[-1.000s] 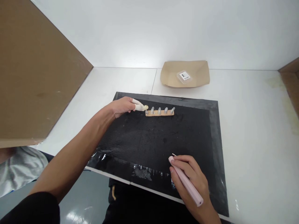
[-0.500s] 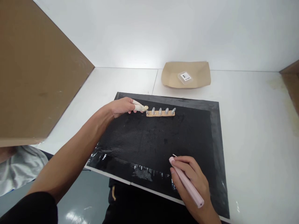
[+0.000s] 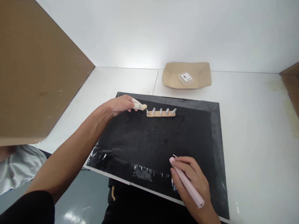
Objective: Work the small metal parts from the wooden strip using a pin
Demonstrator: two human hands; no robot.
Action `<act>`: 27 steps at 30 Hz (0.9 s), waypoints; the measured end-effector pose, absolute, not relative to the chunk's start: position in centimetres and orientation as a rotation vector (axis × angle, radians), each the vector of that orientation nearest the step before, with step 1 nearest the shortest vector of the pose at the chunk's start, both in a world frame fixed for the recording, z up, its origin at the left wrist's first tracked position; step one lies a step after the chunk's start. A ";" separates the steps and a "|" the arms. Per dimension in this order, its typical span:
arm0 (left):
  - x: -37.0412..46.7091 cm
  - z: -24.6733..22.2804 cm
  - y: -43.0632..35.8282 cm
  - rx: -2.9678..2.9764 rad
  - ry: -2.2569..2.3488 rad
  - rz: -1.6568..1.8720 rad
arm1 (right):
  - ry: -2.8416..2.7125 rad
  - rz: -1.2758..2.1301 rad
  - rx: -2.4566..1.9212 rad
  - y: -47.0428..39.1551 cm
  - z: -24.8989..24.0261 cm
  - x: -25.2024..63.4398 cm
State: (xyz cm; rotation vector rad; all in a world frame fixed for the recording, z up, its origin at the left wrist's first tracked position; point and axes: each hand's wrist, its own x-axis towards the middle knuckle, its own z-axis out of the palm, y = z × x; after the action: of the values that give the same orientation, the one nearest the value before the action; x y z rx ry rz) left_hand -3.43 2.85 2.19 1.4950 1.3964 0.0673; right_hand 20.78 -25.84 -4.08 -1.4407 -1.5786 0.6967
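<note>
My left hand (image 3: pixel 123 105), with white covers on its fingertips, pinches a small cream-coloured piece (image 3: pixel 144 107) at the left end of a narrow wooden strip (image 3: pixel 157 114). Several grey, rounded, nail-like tips (image 3: pixel 160 111) stand in a row along that strip. The strip lies on a black mat (image 3: pixel 149 137). Near the front of the mat, my right hand (image 3: pixel 193 180) is closed around a pink pen-shaped tool (image 3: pixel 187 183) with a thin tip pointing up and left.
A brown paper tray (image 3: pixel 201 76) holding a small clear labelled case (image 3: pixel 186 77) sits behind the mat, on the white table (image 3: pixel 252 130). A brown panel (image 3: pixel 42 71) rises at the left. Part of another person's grey clothing (image 3: pixel 21 166) shows at lower left.
My left hand has drawn slightly away from the strip's left end, tilting the cream piece a little. My right hand keeps its hold on the pink tool.
</note>
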 end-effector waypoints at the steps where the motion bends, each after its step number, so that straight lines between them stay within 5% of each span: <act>1: -3.5 2.1 2.9 1.506 1.395 0.056 | -1.578 0.698 -1.444 -25.9 -4.1 20.8; 16: -3.4 4.1 1.9 1.631 1.382 -0.009 | -1.585 0.688 -1.436 -25.8 -3.9 20.8; 27: -0.9 3.4 -1.4 2.499 1.250 -0.075 | -1.592 0.708 -1.417 -26.0 -4.0 20.9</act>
State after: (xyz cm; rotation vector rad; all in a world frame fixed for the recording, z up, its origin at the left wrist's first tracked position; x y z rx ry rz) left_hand -0.87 -1.41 3.36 2.4987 1.2504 -0.0754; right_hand 20.87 -25.97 -4.00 -1.4166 -1.5924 0.7076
